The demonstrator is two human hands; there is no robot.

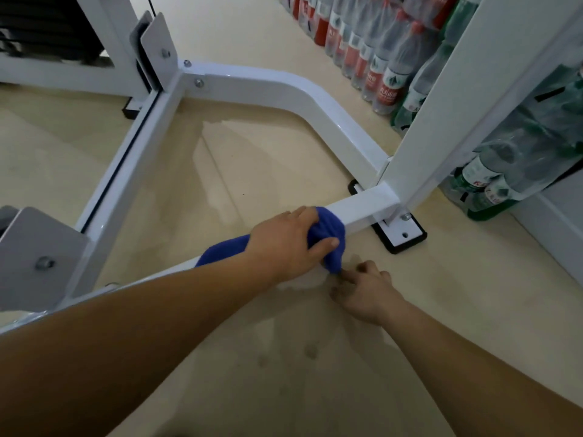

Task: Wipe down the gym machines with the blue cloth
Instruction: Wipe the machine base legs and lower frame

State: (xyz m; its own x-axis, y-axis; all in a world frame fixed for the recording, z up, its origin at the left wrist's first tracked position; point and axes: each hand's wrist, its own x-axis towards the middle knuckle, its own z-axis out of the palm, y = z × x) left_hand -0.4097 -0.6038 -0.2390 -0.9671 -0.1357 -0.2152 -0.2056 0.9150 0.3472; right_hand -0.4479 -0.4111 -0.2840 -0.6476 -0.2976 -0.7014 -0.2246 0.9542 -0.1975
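The blue cloth [328, 228] is draped over the machine's low white bar [366, 206] and gripped there by the left hand [284, 244]. The right hand [366, 291] is curled at the cloth's hanging tip; whether its fingers pinch it cannot be told. That tip could be dragged across the wet floor [220, 171], and grime smeared back onto the bar.

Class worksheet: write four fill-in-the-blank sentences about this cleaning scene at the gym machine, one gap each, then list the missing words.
1. The left hand grips a ____ cloth against the machine's low bar.
2. The low bar is painted ____.
3. The right hand pinches the hanging corner of the ____.
4. The red-labelled packs along the wall hold plastic ____.

Missing words: blue; white; cloth; bottles.
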